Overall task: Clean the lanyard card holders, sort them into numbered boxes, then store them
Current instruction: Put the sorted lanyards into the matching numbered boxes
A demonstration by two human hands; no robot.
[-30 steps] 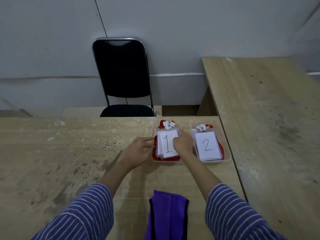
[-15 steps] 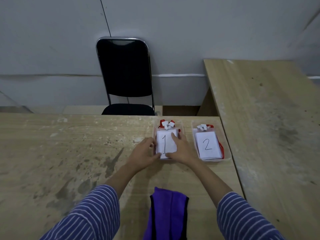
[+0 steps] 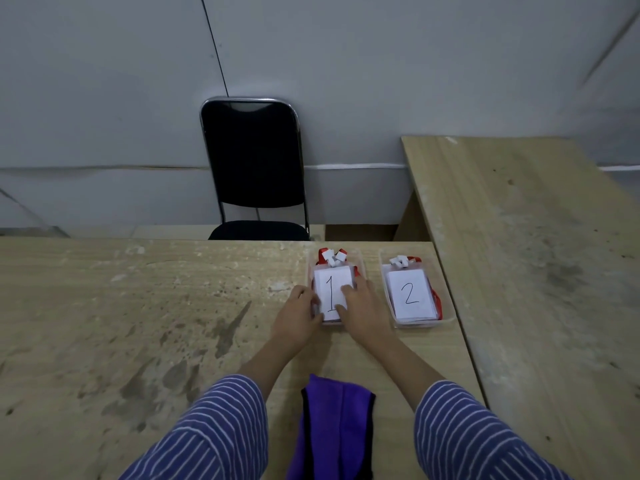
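Table (image 3: pixel 138 323); boxes labelled 1 (image 3: pixel 360 263), 2 (image 3: pixel 446 318)

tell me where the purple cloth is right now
In the head view the purple cloth lies on the table at the bottom centre, between the two striped sleeves and nearer the person than box 1.

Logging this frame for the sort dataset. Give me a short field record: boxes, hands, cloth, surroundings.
box 1: clear tray on the table, holders inside, top card marked 1
box 2: clear tray to its right, top card marked 2, untouched
left hand: grips box 1's left side
right hand: rests on the top card, fingers over box 1's right side
purple cloth: near table edge, between the sleeves
chair: black, behind the table
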